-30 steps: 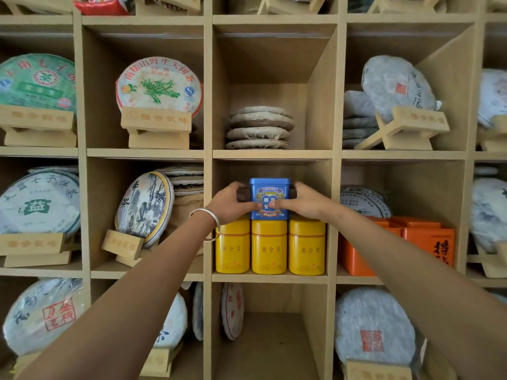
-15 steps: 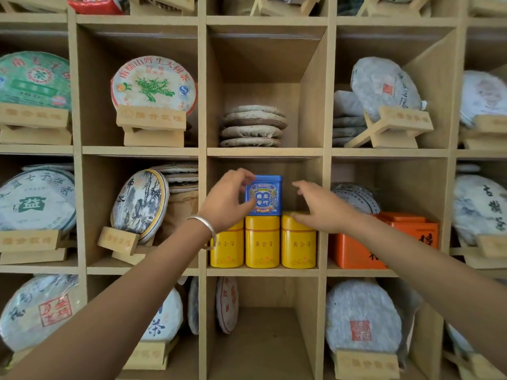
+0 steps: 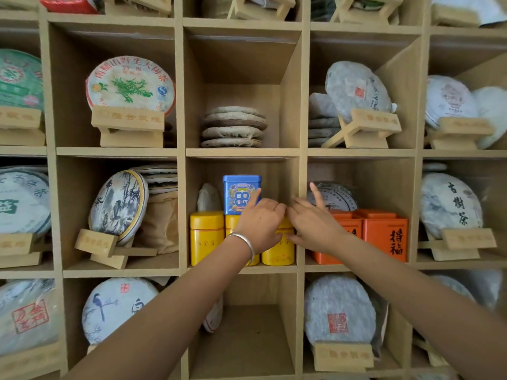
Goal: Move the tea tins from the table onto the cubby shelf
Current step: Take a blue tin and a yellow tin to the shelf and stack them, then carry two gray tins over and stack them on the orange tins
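We're at the middle cubby (image 3: 291, 207) of the shelf. Three yellow tins sit side by side on its floor: left yellow tin (image 3: 206, 237) fully visible, middle yellow tin (image 3: 231, 223) mostly hidden by our left wrist, right yellow tin (image 3: 278, 250) partly covered by both hands. The blue tin (image 3: 239, 193) stands upright on top of the middle one, label facing out — stacked, we'd guess, because the floor row is full side to side.

Left hand (image 3: 259, 226): in front of the right yellow tin, fingers loosely extended and holding nothing, index tip up against the blue tin's lower right corner. Can't tell if it actually touches. Silver bangle (image 3: 244, 241) on that wrist.

Right hand (image 3: 315, 224): over the cubby's right divider, fingers spread, index pointing up, thumb low near the right yellow tin's front. Not gripping anything either. It overlaps the orange tins (image 3: 384, 234) in the next cubby, but contact isn't clear.

Our read: both hands are off the blue tin, so that placement looks done. They hover at the right yellow tin, likely to square it against the divider so the row stays tight and the stack has a level base. Risk: bumping the blue tin — it rests on one lid only.

No table in view, so we can't say how many tins remain.
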Available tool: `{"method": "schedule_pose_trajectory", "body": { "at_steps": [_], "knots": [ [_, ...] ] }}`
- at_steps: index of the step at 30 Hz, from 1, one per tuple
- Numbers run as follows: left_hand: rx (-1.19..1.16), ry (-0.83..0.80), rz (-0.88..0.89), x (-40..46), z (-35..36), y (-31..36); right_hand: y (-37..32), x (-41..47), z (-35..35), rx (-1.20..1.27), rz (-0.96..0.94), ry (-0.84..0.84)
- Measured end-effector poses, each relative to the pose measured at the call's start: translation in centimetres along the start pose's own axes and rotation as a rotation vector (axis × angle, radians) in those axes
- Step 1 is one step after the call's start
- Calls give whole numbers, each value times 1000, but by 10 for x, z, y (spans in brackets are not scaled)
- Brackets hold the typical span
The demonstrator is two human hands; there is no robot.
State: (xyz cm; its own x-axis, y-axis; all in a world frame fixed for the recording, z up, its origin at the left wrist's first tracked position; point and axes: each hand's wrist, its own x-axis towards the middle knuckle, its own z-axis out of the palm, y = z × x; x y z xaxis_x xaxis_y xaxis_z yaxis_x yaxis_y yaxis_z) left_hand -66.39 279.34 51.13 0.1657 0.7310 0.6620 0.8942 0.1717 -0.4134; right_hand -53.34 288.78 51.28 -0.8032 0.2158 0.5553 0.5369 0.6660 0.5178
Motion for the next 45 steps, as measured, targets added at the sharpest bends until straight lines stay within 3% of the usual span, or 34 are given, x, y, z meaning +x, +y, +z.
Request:
{"method": "schedule_pose_trajectory", "body": {
  "at_steps": [14,32,39,45],
  "knots": [
    [-82,14,-91,-1,17,-5,-2,4,6,69,14,44],
    [-235,85,-59,-3,5,-14,-2,-7,0,179,-3,125],
    [-281,93,34,-7,-4,10,-5,-48,-23,108,68,7],
    [-480,38,225,-17,-3,97,-4,-154,-54,1,291,-228]
  ]
}}
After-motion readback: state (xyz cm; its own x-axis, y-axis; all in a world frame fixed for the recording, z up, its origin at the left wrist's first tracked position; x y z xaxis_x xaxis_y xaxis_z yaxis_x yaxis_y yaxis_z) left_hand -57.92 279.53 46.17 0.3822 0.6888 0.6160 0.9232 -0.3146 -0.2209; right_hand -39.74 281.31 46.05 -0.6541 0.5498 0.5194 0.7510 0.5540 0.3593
